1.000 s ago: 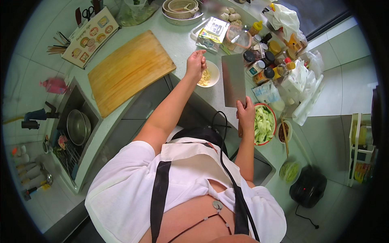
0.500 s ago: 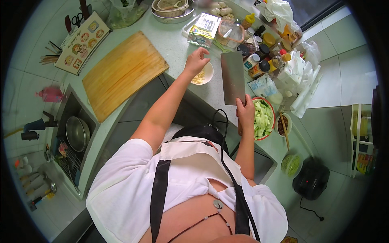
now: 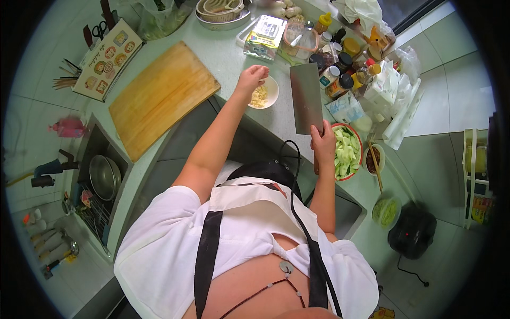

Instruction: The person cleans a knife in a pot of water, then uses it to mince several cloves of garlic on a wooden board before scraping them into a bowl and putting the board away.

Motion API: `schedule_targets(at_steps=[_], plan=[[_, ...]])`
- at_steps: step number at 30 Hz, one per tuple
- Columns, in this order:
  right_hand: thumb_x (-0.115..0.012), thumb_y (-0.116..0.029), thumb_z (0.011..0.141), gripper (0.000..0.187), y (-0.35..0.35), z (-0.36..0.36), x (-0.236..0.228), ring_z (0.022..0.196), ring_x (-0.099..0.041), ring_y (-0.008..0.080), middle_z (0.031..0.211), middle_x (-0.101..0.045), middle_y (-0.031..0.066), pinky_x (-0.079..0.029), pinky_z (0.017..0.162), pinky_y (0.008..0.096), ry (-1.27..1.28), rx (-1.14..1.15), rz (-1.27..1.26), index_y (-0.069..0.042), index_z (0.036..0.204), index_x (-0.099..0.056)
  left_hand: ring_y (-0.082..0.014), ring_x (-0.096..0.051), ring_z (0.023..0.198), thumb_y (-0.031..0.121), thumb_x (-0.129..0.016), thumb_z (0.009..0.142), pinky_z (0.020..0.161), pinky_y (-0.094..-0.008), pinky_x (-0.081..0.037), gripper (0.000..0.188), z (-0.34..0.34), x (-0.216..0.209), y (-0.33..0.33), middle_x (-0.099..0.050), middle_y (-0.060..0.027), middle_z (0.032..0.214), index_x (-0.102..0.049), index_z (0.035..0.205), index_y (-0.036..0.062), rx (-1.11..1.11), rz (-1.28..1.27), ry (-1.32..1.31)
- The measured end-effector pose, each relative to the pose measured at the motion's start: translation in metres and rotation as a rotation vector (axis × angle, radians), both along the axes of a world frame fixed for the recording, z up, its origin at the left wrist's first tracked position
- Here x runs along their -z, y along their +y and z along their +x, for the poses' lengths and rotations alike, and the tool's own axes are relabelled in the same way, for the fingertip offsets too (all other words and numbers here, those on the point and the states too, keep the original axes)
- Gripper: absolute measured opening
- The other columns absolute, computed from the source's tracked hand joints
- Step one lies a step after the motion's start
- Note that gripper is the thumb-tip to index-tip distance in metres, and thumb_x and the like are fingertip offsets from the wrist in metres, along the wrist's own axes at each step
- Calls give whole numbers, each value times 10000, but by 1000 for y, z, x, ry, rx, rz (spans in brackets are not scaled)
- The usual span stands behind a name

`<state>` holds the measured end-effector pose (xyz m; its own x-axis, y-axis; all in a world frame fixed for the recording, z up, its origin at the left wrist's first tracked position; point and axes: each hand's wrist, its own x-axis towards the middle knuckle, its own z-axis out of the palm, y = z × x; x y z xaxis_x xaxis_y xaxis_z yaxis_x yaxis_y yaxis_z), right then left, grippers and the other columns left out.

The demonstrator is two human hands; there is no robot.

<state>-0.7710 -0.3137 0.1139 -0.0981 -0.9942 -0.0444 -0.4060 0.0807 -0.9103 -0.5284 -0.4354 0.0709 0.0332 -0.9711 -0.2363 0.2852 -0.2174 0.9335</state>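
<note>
My right hand (image 3: 323, 144) is wrapped round the handle of a cleaver (image 3: 306, 100), its broad grey blade pointing away from me above the counter. My left hand (image 3: 252, 81) hovers at the left side of a small white bowl (image 3: 272, 92), fingers drawn together and bent down. Whether anything is pinched in them cannot be made out. Pale chopped bits that look like garlic (image 3: 258, 97) lie in the bowl, partly covered by the hand. Close to the right hand stands a red-rimmed bowl (image 3: 360, 154) of sliced pale-green vegetable (image 3: 346, 152).
A wooden cutting board (image 3: 164, 101) lies on the left counter, beside the sink with a metal bowl (image 3: 104, 177). Jars and bottles (image 3: 340, 85) crowd the back right. Chopsticks (image 3: 376, 165) rest across a small bowl of dark sauce, near a black appliance (image 3: 411, 232).
My left hand has shifted slightly left and its fingers have drawn closer together, uncovering more of the white bowl's right side. The cleaver stays in my right hand, nearly still.
</note>
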Motion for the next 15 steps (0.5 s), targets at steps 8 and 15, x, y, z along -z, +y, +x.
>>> schedule_targets(at_steps=[8,15], plan=[[-561,-108,834,176,0,-1,-2,427,-447,80,591,-513,10,-361,400,247,-82,1,-11,-21,986,-541,-287,-529,1091,403,-280,966,944,-404,-417,476,21,-6,4,-569,-172,1134,-499,1149,22,-45,168,716],[-549,-95,845,178,2,-3,-2,408,-427,66,614,-497,-3,-336,371,227,-92,-11,-30,-13,1003,-540,-263,-537,1072,484,-303,939,917,-379,-422,543,10,-28,15,-580,-176,1096,-484,1174,29,-62,20,747]])
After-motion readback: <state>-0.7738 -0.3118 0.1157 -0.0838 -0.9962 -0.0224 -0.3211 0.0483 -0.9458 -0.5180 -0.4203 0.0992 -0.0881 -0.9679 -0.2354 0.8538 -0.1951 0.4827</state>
